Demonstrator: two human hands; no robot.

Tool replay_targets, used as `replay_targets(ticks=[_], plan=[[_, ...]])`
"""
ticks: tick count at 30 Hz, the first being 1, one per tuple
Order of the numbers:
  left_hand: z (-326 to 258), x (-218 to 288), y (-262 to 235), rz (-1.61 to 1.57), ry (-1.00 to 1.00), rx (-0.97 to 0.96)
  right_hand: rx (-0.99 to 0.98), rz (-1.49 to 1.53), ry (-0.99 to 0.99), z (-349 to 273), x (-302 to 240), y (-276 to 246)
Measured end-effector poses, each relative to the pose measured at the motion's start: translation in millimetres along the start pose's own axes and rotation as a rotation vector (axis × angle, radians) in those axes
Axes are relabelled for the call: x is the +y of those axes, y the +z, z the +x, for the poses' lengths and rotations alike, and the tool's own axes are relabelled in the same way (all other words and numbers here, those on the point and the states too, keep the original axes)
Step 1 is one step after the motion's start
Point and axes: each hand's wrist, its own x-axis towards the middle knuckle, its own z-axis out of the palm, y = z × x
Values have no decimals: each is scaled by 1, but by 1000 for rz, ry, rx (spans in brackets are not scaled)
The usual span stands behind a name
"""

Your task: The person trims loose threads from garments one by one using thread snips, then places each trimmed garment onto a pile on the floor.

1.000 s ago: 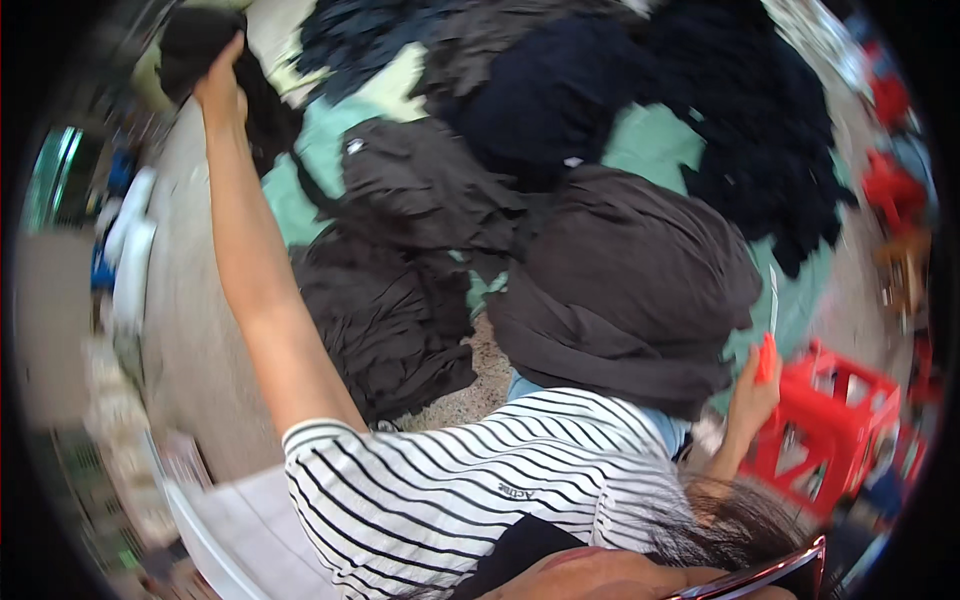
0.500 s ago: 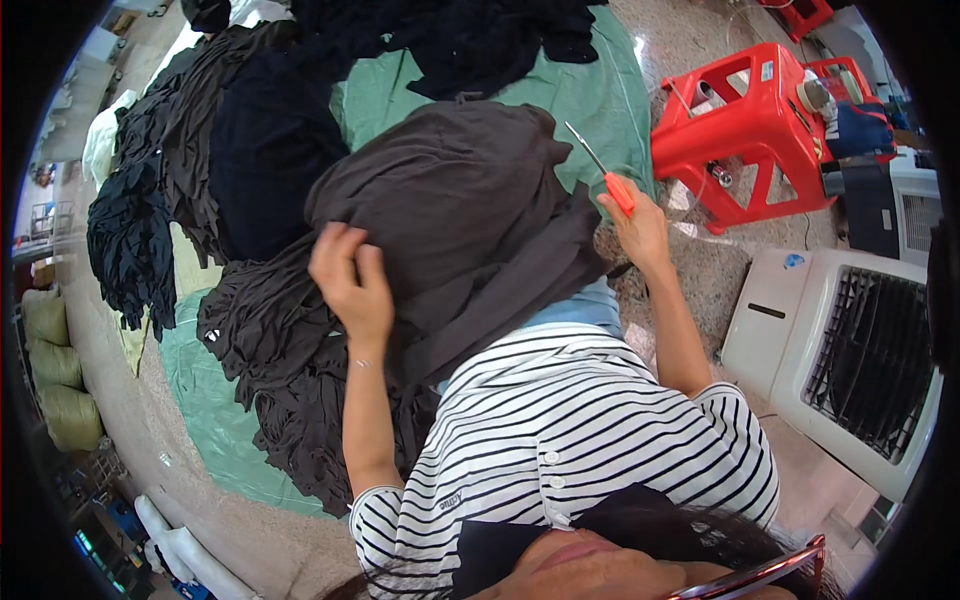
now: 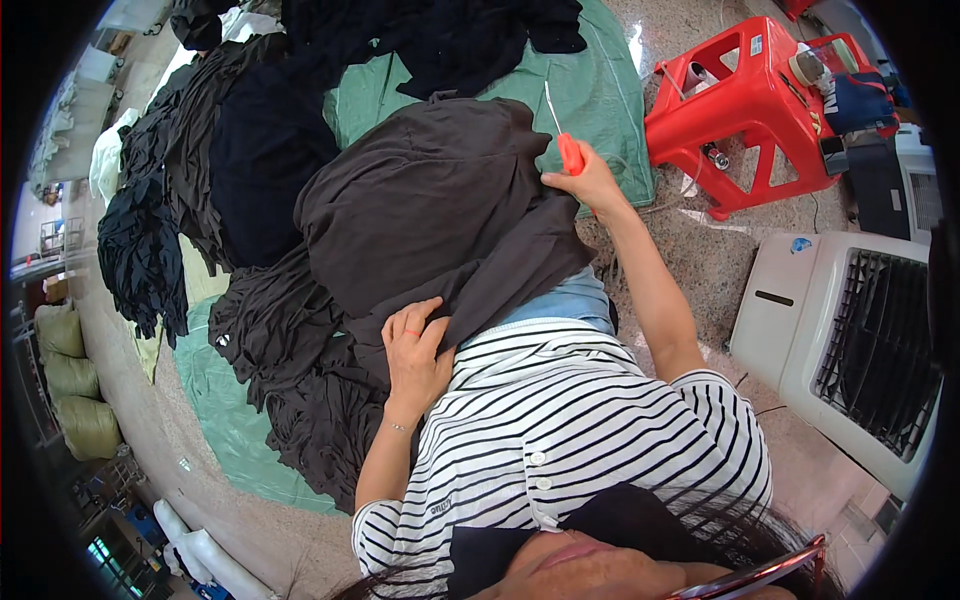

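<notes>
Left hand (image 3: 418,345) sits against the torso, just above the black-and-white striped shirt (image 3: 560,430), fingers curled into the lower edge of the dark grey-brown fabric garment (image 3: 440,200), gripping a fold of it. Thin bracelet on that wrist.

The garment lies draped over the lap, spreading up and away from the left hand; its far right edge reaches the right hand. A light blue strip of clothing (image 3: 565,300) shows under it, right of the left hand.

Right hand (image 3: 592,185) is extended further out, closed around the orange handle of a small thread snipper with a slim metal blade (image 3: 560,130), blade pointing away from the body. Hand rests at the garment's edge, touching it.

Left of and below the left hand: a heap of similar dark grey garments (image 3: 300,380) on a green tarp sheet (image 3: 225,420). Beyond both hands: more piled black and navy clothes (image 3: 400,40) on the same tarp.

Right of the right hand, apart from it: red plastic stool (image 3: 745,110) with small items on top, standing on speckled stone floor. Nearer, right of the right forearm: white air cooler with black grille (image 3: 850,340).
</notes>
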Motion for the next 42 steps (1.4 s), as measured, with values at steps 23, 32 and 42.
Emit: replay_targets(ticks=[23, 32, 42], plan=[[11, -3, -34, -87, -64, -79, 519, -126, -901, -158, -263, -95], [-9, -52, -144, 116, -243, 571, 285, -61, -804, -36, -241, -91], [24, -24, -256, 660, 103, 1013, 274, -91, -972, -3, -291, -41]])
